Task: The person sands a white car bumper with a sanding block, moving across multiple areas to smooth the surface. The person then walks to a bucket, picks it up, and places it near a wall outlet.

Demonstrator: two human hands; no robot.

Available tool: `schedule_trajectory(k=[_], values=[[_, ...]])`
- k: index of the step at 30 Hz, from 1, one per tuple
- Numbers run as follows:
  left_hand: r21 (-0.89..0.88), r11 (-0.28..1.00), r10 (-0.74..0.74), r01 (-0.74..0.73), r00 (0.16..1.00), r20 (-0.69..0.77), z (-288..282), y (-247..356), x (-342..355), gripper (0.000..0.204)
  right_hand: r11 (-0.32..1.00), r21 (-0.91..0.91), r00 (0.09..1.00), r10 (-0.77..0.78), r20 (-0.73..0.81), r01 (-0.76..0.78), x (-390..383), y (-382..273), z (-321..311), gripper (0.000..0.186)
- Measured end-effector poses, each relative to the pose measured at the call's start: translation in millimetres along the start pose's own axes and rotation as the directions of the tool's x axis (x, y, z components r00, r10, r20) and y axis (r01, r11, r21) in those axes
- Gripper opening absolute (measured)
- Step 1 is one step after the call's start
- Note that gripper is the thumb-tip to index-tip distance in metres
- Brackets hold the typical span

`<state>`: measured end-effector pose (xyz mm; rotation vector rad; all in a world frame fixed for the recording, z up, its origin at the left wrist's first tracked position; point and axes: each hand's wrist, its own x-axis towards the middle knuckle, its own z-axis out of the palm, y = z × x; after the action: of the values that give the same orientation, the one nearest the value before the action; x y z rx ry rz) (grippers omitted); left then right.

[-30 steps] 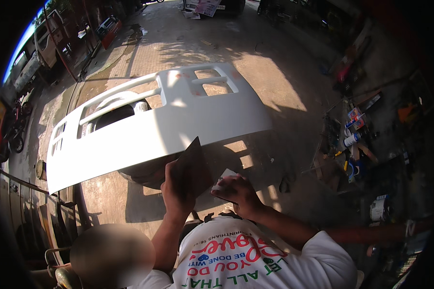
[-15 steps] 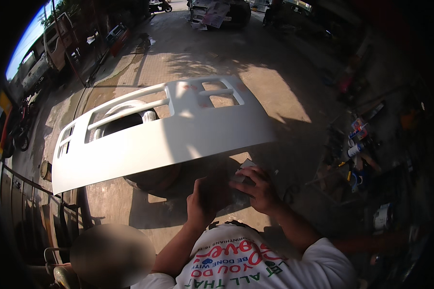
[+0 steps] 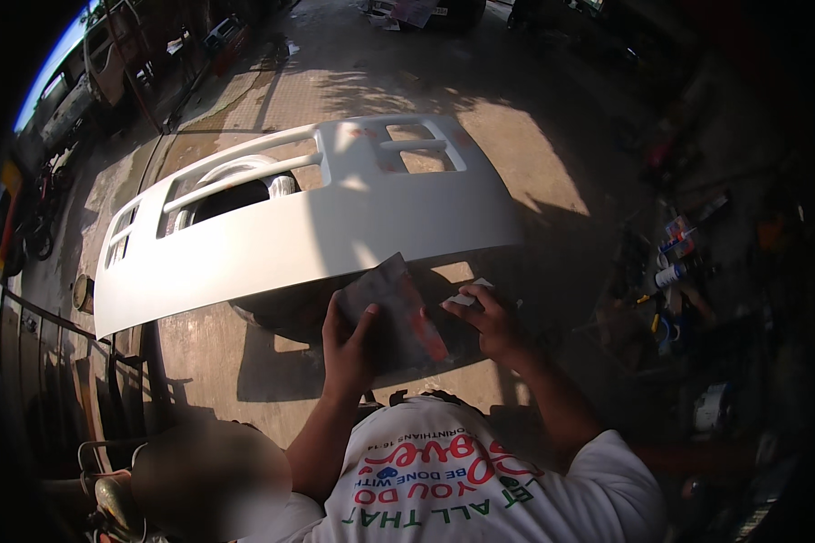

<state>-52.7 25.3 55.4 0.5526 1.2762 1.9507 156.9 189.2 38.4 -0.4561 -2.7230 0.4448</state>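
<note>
My left hand point(image 3: 353, 339) grips a thin grey flat sheet point(image 3: 380, 290) streaked with red material along its right edge. My right hand point(image 3: 493, 330), fingers bent, pinches a small pale flat piece point(image 3: 469, 292) just to the right of that sheet. Both are held low, in front of a large white vehicle body panel point(image 3: 244, 262) with slatted openings and a few reddish patches. The panel rests over a dark round support, partly hidden beneath it.
Assorted tools and cans point(image 3: 668, 276) lie at the right. Metal railings point(image 3: 36, 362) stand at the left, with a motorcycle point(image 3: 41, 231) and a worn vehicle body point(image 3: 104, 72) beyond. A dark car point(image 3: 453, 18) stands at the far end of the concrete floor point(image 3: 525, 154).
Compared with a second ago, both hands are further right. The grey sheet has tilted so its red-streaked face shows, and the pale piece in my right hand is higher.
</note>
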Motion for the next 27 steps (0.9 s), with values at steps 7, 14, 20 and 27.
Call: schedule_trajectory(k=[7, 14, 20, 27], values=[[0.55, 0.719, 0.371, -0.425, 0.904, 0.213, 0.9, 0.7, -7.9, 0.046, 0.973, 0.228, 0.999, -0.045, -0.008, 0.046, -20.0, -54.4, 35.1, 0.067], [0.545, 0.662, 0.38, -0.514, 0.858, 0.347, 3.1, -1.6, -6.0, 0.051, 0.99, 0.138, 0.994, -0.008, -0.111, 0.023, 5.8, -51.4, 19.9, 0.069], [0.515, 0.727, 0.346, -0.454, 0.89, 0.297, -2.1, -0.8, -3.0, 0.055, 0.991, 0.107, 0.985, -0.058, -0.164, 0.076, -3.4, -45.3, 8.9, 0.075], [0.506, 0.742, 0.453, -0.44, 0.885, 0.106, -6.7, 10.9, 7.0, 0.035, 0.971, 0.202, 0.989, -0.107, -0.104, 0.127, -7.9, -55.2, 12.5, 0.059]])
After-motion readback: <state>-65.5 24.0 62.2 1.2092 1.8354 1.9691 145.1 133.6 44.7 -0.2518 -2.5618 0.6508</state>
